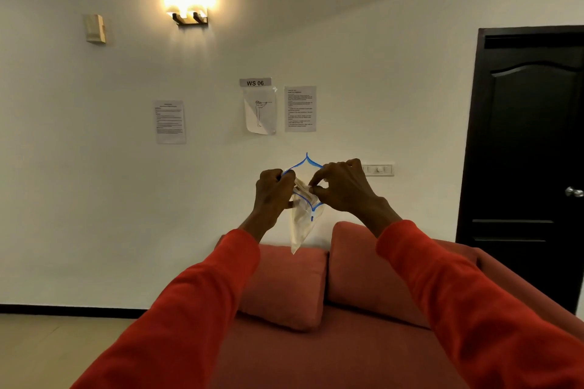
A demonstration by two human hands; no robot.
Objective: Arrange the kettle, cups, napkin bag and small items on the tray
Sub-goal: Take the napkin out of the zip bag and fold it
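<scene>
Napkin bag point(302, 221) — pinched open by both hands.

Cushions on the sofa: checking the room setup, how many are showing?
2: one cushion left of centre behind the arms, another cushion right of it; sleeves may hide more.

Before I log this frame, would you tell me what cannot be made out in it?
Head view only:
- Bag contents: crumpled pale material at the mouth, partly covered by left hand and right hand; cannot be identified.
- Kettle, cups, tray: not in view.
- Wall sheets: text too small to read.
- Door: cut off by the right edge.
</scene>
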